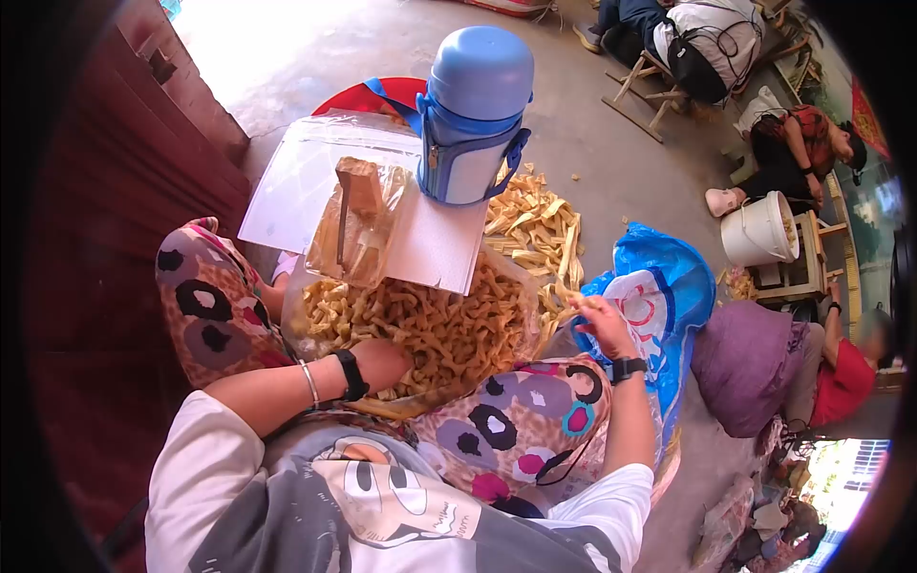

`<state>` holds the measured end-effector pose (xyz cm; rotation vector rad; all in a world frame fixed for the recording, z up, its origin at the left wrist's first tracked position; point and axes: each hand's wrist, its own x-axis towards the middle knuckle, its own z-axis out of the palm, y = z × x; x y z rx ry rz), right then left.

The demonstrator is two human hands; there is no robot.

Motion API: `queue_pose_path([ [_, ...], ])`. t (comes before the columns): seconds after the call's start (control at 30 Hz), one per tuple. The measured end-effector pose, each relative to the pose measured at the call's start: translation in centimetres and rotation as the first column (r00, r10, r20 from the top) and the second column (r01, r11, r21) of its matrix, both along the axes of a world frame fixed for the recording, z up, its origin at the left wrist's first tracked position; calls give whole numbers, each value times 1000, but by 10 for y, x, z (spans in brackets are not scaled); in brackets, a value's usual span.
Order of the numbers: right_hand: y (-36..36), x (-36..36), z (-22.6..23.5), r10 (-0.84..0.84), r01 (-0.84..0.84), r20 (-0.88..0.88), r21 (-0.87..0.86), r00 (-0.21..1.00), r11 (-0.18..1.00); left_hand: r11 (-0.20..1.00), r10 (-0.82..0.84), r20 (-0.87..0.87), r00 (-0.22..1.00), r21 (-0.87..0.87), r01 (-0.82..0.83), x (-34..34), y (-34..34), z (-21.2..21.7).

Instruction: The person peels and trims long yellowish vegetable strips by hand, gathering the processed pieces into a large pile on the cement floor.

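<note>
My left hand [384, 366] rests at the near side of a heap of short, curled, pale yellow-brown pieces [449, 320] in a clear plastic bag on my lap; its fingers are hidden. To the right, my right hand [607, 327] pinches the end of a pale yellow strip [570, 304] beside a loose pile of longer strips [535, 224]. Beyond the heap, a wooden block wrapped in clear film [371, 224] lies on a white board [444, 234]. A thin, upright, blade-like strip [342, 227] stands against the block's wooden upright.
A blue flask in a carrying sleeve [478, 115] stands on the board, above a red round edge [358, 93]. A blue plastic sack [669, 263] lies at my right. A dark red door [124, 191] bounds the left. Other people sit at right near a white bucket [759, 232].
</note>
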<state>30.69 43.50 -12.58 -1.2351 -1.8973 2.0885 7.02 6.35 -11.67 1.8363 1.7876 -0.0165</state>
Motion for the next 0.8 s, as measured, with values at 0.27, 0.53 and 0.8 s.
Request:
queue_pose_path([
  [0.27, -69, 11, 231, 46, 73, -473, 232, 880, 970, 984, -49, 56, 997, 174, 39, -8, 8, 38],
  [0.53, -199, -27, 308, 444, -160, -727, 429, 523, 889, 574, -41, 451, 891, 741, -348, -17, 11, 162],
  [0.8, -240, -47, 341, 400, 258, -900, 434, 175, 863, 933, -4, 813, 582, 212, -289, -6, -32, 185],
])
